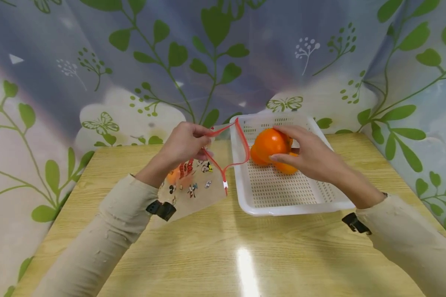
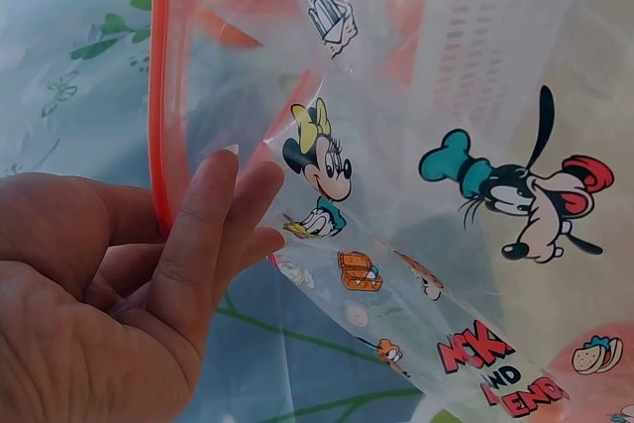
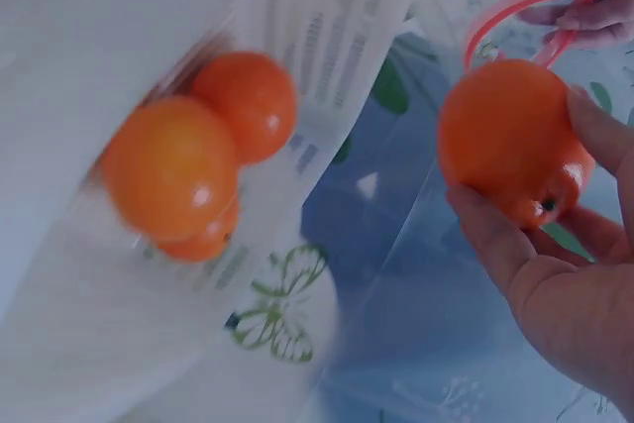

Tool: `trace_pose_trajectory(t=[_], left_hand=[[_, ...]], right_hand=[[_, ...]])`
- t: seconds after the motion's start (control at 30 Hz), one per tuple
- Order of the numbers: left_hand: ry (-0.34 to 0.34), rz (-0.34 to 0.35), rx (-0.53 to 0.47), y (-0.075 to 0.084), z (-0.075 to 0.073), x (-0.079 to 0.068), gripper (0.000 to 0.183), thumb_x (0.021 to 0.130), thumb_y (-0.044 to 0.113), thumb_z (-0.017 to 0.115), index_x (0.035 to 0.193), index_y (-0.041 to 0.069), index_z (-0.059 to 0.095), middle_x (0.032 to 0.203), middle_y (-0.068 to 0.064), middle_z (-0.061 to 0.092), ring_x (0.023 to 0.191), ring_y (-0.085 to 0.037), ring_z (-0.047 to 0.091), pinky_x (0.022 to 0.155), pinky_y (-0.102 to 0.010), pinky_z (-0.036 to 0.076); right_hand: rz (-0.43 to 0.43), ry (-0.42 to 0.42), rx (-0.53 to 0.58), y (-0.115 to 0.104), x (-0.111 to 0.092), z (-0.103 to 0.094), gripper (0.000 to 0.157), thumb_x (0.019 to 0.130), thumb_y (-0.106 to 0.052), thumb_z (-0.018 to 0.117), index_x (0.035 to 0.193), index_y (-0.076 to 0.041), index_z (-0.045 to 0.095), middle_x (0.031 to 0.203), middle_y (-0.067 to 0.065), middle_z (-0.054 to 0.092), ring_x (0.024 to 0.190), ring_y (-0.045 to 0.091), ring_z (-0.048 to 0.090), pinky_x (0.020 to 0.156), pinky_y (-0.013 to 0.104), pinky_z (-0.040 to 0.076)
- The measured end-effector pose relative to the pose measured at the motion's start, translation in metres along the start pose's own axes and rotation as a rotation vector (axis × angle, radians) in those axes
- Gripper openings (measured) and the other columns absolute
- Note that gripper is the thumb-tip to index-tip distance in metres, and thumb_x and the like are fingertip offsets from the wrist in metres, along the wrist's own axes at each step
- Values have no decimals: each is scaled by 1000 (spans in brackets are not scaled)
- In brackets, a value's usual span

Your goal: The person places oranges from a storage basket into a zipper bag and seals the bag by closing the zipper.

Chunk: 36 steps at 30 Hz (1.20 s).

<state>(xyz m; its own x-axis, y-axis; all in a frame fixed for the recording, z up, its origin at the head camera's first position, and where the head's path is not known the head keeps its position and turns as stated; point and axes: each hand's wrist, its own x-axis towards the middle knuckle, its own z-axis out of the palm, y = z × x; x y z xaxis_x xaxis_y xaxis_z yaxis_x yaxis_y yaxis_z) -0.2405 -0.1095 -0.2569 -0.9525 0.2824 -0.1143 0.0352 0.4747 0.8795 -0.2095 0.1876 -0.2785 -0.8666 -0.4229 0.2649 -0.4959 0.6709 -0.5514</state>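
Setting: we see a wooden table [image 1: 215, 247] backed by a curtain [image 1: 96, 62] printed with green leaves.
Right hand: our right hand [image 1: 308, 154] has its fingers curled round an orange [image 1: 269, 143], lifted just above the white basket [image 1: 282, 206].
Orange handling: we judge it firm, smooth and fairly light; a wrap round its middle should hold without squeezing hard.
Left hand: our left hand [image 1: 183, 144] pinches the red zip rim of a clear cartoon bag [image 1: 193, 185], holding its mouth apart beside the basket.
Bag handling: thin, limp and slippery, we think; best taken at the stiffer rim.
Basket contents: two or three more oranges [image 3: 198, 160] at its far end.
Bag contents: something orange shows low in it, though we cannot tell whether it lies inside.
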Motion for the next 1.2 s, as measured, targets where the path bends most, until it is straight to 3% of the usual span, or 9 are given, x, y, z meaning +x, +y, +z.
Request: trace_pose_trajectory(t=[0.2,0.47,0.9,1.03,1.2], left_hand=[[5,-4,2,0,0,2,29,99,7,52,126,2,60,119,-15,57,70,-24,66,72,-43,58],[16,-3,23,1,0,4,29,98,7,52,125,3,62,114,-18,59,67,-25,66,70,-42,58],[67,-5,95,7,2,1,30,98,6,49,124,5,64,120,-16,59,69,-31,67,67,-40,59],[82,-11,90,7,1,0,29,98,7,49,124,5,64,114,-17,60,70,-30,68,68,-39,59],[102,-9,98,10,0,0,29,99,8,49,123,5,65,107,-18,61,67,-28,67,66,-38,59]], right_hand=[[0,50,134,-20,19,18,70,83,-22,77,142,-7,44,137,12,47,114,30,53,92,47,50],[89,-13,222,-40,37,39,69,85,-30,75,143,-13,40,137,4,46,120,25,49,87,42,53],[73,-48,189,-48,49,51,75,87,-34,72,148,-8,37,138,9,49,118,25,52,93,39,49],[74,-97,193,-44,49,52,75,88,-34,70,149,-8,34,140,9,47,118,23,51,92,38,50],[-6,-223,164,-40,50,51,71,89,-28,70,147,-5,37,131,9,54,103,20,57,84,32,52]])
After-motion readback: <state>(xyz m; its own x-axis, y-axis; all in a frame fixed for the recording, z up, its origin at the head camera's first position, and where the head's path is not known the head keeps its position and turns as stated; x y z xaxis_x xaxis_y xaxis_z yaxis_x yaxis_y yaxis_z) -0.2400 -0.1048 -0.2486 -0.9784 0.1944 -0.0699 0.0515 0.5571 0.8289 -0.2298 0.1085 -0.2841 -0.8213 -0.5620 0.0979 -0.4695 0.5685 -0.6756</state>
